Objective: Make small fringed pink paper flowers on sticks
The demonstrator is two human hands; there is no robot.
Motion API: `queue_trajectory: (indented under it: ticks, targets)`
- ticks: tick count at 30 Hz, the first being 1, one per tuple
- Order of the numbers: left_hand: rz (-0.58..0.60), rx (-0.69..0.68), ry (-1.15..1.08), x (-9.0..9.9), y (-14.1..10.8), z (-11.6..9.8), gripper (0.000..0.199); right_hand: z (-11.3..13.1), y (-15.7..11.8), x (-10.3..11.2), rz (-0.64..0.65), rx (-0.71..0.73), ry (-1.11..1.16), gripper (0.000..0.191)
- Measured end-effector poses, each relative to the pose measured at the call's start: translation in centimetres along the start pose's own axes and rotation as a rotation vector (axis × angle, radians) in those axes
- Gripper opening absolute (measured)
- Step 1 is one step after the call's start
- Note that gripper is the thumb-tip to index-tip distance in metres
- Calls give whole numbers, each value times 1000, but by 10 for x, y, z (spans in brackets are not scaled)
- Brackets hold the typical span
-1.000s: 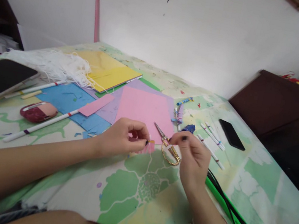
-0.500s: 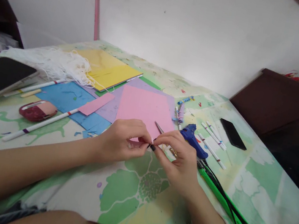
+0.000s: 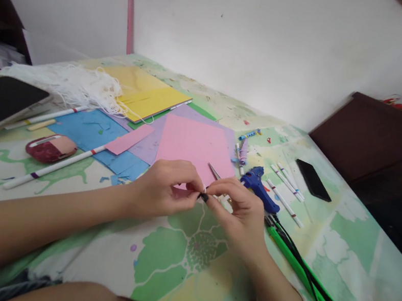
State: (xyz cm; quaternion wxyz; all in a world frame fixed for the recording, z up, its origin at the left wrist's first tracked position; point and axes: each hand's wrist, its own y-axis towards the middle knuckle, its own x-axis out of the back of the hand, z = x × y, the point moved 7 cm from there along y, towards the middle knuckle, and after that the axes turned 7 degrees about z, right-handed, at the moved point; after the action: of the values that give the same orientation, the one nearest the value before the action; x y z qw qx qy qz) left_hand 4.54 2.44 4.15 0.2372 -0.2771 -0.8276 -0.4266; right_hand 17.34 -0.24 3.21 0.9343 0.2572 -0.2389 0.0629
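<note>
My left hand [image 3: 173, 187] and my right hand [image 3: 240, 212] meet at the fingertips just above the near edge of a pink sheet of paper [image 3: 196, 144]. Both are closed in a pinch, thumb against forefinger. A tiny light pinkish bit shows between the tips; the fingers hide most of it, so its kind is unclear. A thin pointed metal blade [image 3: 214, 171], seemingly of scissors, pokes out behind my right hand, which covers part of it. Just right of that hand lies a blue glue gun [image 3: 260, 189].
A green cutter [image 3: 304, 270] and a black cord lie at right, near white sticks [image 3: 285, 203] and a black phone [image 3: 313, 179]. Leftward are blue paper [image 3: 87, 133], a pink strip [image 3: 130, 139], a maroon-and-pink case [image 3: 51, 148], white string [image 3: 68, 85] and a yellow sheet [image 3: 148, 97].
Both hands stay almost in place, still pinched together. The right fingers and thumb have shifted very slightly at the tips.
</note>
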Motion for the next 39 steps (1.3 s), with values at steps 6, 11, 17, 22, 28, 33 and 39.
queue_trajectory:
  ticks: [6,11,17,22,28,33,39]
  targets:
    - [25,184,-116,-2,1,14,9,-10,1,1,-2,-79,56,8]
    - [72,256,-195,-7,0,17,7,-10,0,-1,-11,-82,23,3]
    - [99,326,-243,-9,-1,22,8,-19,0,-5,-1,-220,195,3]
    - [120,368,-254,-11,0,26,14,-34,-3,-11,-40,-395,429,7]
    - [144,442,-299,-15,-1,30,12,-43,-4,-10,-83,-407,543,11]
    - [152,459,-329,-16,-3,33,12,-46,-5,-2,-191,-408,554,12]
    - [130,498,-386,-15,-5,39,11,-39,-3,37,-514,-259,701,8]
